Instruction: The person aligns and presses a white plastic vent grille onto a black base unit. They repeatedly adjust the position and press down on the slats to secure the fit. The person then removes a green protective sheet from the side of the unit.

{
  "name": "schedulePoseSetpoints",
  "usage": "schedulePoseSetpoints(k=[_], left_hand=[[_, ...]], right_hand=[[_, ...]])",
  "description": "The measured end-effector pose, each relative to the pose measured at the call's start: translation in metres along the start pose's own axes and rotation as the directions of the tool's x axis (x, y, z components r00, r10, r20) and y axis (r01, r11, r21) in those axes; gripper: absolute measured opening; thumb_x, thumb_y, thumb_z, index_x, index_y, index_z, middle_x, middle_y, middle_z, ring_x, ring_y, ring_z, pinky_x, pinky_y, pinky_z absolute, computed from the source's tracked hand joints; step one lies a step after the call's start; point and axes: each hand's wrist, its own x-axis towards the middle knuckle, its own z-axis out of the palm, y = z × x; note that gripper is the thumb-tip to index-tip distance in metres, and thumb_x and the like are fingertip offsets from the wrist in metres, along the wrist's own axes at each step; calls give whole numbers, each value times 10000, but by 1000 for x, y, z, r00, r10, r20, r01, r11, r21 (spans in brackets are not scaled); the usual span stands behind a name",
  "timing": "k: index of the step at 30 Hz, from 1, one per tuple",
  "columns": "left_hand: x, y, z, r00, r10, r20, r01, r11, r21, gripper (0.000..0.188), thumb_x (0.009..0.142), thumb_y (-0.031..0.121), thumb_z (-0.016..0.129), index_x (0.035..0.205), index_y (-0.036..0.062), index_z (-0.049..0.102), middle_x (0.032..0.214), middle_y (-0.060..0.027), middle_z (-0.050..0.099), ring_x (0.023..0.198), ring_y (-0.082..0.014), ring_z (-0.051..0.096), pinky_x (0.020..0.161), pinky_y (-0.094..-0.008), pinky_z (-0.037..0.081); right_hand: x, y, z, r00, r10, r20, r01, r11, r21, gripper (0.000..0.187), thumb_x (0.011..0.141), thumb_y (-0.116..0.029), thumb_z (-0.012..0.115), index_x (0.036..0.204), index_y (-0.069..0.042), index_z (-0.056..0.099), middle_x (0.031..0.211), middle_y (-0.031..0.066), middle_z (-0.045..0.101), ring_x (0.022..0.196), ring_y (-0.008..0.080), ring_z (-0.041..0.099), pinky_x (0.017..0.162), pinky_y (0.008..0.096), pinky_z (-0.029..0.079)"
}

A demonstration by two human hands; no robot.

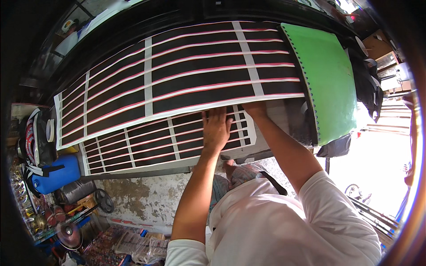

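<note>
Two sheets with black panels and white and pink stripes lie on a long table. The larger striped sheet (191, 71) is at the back, and its near edge overlaps the smaller striped sheet (151, 146). My left hand (216, 131) rests flat on the smaller sheet with its fingers and thumb apart, fingertips at the larger sheet's edge. My right hand (255, 109) reaches to the larger sheet's near edge, by the smaller sheet's right end. That sheet hides its fingers, so I cannot tell whether they hold anything.
A green spiral-bound book (321, 82) lies at the table's right end, beside a black bag (366, 77). To the left are a blue jug (57, 175) and a roll of tape (50, 130). A metal fan-like disc (69, 235) stands among clutter at the lower left.
</note>
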Motion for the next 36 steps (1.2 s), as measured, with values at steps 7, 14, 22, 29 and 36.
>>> schedulePoseSetpoints(k=[7, 14, 22, 29, 36], left_hand=[[14, 20, 18, 999, 18, 43, -17, 1000, -14, 589, 1083, 353, 614, 1583, 63, 496, 1592, -180, 529, 1518, -350, 460, 1238, -720, 297], [31, 22, 14, 996, 86, -24, -84, 994, 74, 491, 1048, 335, 656, 1484, 111, 620, 1453, -184, 599, 1404, -412, 535, 1187, -710, 345], [39, 14, 31, 995, 32, -94, -21, 993, 115, 398, 1002, 298, 709, 1366, 137, 706, 1454, -204, 562, 1395, -430, 518, 1168, -710, 347], [13, 3, 14, 947, -140, -289, 181, 976, 118, 592, 991, 364, 741, 1449, 23, 586, 1431, -285, 525, 1371, -500, 495, 1163, -769, 320], [-6, -27, -2, 945, -254, -205, 304, 915, 264, 746, 1078, 540, 581, 1515, -58, 490, 1500, -352, 489, 1441, -525, 448, 1210, -807, 222]], right_hand=[[-3, 0, 6, 999, -1, -41, 2, 999, 39, 321, 923, -275, 674, 1204, -160, 778, 1215, 134, 779, 1125, 377, 743, 927, 508, 617], [-5, 13, 21, 946, -151, -286, 157, 988, -2, 281, 877, -241, 727, 1129, -134, 787, 1122, 142, 792, 1045, 400, 758, 893, 514, 622], [-7, -6, 4, 962, -69, -266, 107, 986, 130, 246, 848, -238, 739, 1062, -129, 794, 1036, 137, 793, 965, 414, 763, 849, 531, 622], [-12, 2, 13, 951, -69, -300, 124, 978, 169, 252, 827, -206, 726, 1046, -99, 790, 994, 173, 779, 933, 448, 747, 846, 583, 591], [-14, -19, 0, 999, 38, 5, -39, 991, 125, 306, 849, -192, 694, 1125, -84, 770, 1109, 187, 764, 1060, 445, 716, 915, 571, 559]])
